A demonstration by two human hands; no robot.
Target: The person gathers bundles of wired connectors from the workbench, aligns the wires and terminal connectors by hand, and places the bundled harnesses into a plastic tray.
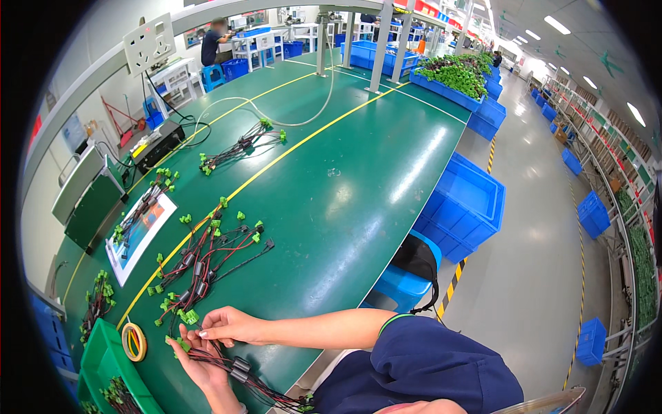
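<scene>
Right hand (231, 326) fingertips pinching green plug (185, 343) at end of wire bundle (238, 369). Left hand (196, 362) palm up beneath, fingers loosely curled around same bundle; grip partly hidden by wires. Bundle trails toward lower edge, end cut off. Both hands at near edge of green table (345, 193). Loose wire pile (203, 262) just beyond hands. Tape roll (134, 341) left of hands; green bin (103, 366) further left, partly cut off.

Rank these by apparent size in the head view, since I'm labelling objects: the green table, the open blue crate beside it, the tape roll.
1. green table
2. open blue crate
3. tape roll, smallest though nearest the camera.
</scene>
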